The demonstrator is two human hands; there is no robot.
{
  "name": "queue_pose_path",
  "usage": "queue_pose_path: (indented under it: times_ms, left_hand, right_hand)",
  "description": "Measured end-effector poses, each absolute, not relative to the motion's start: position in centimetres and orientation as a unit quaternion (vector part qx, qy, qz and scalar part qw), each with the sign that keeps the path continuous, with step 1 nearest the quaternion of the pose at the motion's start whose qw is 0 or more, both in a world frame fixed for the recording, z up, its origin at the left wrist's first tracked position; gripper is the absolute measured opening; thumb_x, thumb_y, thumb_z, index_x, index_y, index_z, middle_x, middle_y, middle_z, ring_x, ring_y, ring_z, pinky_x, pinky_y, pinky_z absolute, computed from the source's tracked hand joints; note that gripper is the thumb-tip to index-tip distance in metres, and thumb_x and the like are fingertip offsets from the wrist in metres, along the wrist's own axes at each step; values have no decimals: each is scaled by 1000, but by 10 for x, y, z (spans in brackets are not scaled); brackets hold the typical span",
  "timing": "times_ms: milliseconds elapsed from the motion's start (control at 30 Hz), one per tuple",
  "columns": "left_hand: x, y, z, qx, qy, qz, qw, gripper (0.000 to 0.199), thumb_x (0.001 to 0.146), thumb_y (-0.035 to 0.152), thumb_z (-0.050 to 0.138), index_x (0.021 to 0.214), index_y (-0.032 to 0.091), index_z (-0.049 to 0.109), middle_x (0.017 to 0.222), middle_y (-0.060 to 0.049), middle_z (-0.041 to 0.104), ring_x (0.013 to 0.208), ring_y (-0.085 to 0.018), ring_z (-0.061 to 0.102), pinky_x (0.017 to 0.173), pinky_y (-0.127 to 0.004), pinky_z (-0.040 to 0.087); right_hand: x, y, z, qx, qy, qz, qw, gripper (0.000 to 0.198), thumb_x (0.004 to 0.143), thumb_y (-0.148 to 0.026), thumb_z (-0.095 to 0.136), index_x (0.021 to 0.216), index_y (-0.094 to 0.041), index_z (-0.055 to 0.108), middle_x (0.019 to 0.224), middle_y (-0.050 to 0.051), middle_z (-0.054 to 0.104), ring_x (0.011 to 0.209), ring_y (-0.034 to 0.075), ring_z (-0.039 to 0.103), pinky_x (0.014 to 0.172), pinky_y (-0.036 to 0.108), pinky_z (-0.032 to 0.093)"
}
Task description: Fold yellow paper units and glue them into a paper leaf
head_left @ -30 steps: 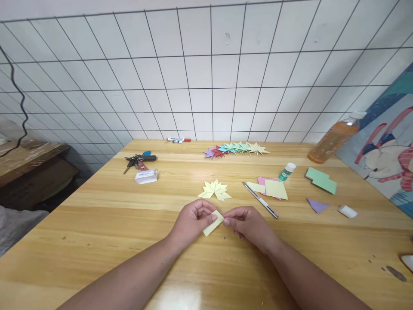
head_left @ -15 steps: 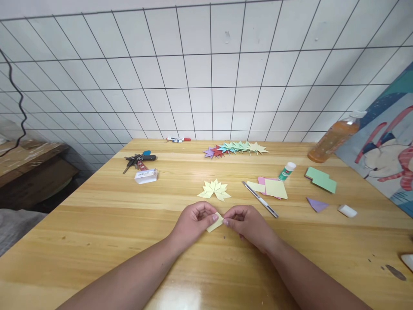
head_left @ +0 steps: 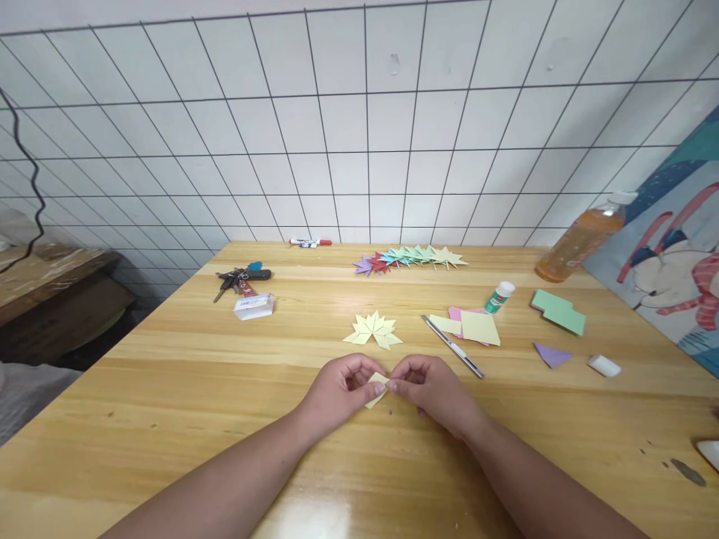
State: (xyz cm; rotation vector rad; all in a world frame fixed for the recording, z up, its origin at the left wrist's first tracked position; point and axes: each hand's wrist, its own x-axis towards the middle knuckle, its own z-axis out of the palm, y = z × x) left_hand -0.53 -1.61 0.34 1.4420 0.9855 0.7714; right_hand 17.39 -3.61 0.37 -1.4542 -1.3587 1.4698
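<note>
A small piece of pale yellow paper [head_left: 375,400] is pinched between my two hands, just above the table. My left hand [head_left: 344,387] grips its left side, thumb on top and fingers partly behind it. The fingertips of my right hand [head_left: 425,385] are closed on its right corner, close to the left thumb. Beyond the hands lies a folded yellow paper leaf [head_left: 373,330] with several points. To the right of the leaf rests a utility knife [head_left: 452,346], beside a yellow paper square [head_left: 480,328] on pink paper.
A glue stick [head_left: 499,298] stands behind the papers. Farther right are green paper [head_left: 562,311], a purple folded triangle [head_left: 552,355], an eraser [head_left: 604,365] and a bottle [head_left: 581,237]. Colourful folded leaves [head_left: 413,257], markers [head_left: 310,242], keys [head_left: 241,278] and a small box [head_left: 254,306] lie toward the back.
My left hand has shifted slightly; its thumb is now nearer the right fingertips. The yellow paper has turned a little, and less of it shows.
</note>
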Motion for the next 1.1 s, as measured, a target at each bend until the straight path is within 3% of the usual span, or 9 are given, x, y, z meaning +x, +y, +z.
queue_pose_path:
  times_ms: [267,467,667,1100]
  left_hand:
    - [-7,-15,1,594,444,328,585,18,72,30,65,74,14,58,59,3,53,52,-8,44,50,-18,34]
    - [-6,-16,2,604,444,322,578,21,71,33,65,74,13,58,58,4,49,51,-7,42,49,-18,32]
    - [-6,-16,1,620,444,314,566,22,71,34,65,74,14,58,58,4,49,51,-7,41,49,-18,32]
    - [-6,-19,-2,635,446,309,551,23,73,36,64,73,14,58,61,4,51,53,-8,43,51,-18,34]
  right_hand:
    - [177,-35,10,-522,-504,598,342,31,73,-43,62,90,-18,69,57,-3,49,50,8,44,41,18,42]
    - [176,-36,9,-519,-528,584,333,27,71,-40,64,85,-18,72,74,1,57,54,8,45,41,17,42]
    - [173,-38,8,-558,-527,558,317,20,70,-36,64,78,-19,69,56,-3,49,51,9,43,40,17,42]
    - [171,-38,10,-563,-524,556,317,15,66,-32,65,67,-17,64,53,-4,49,48,8,43,41,18,43]
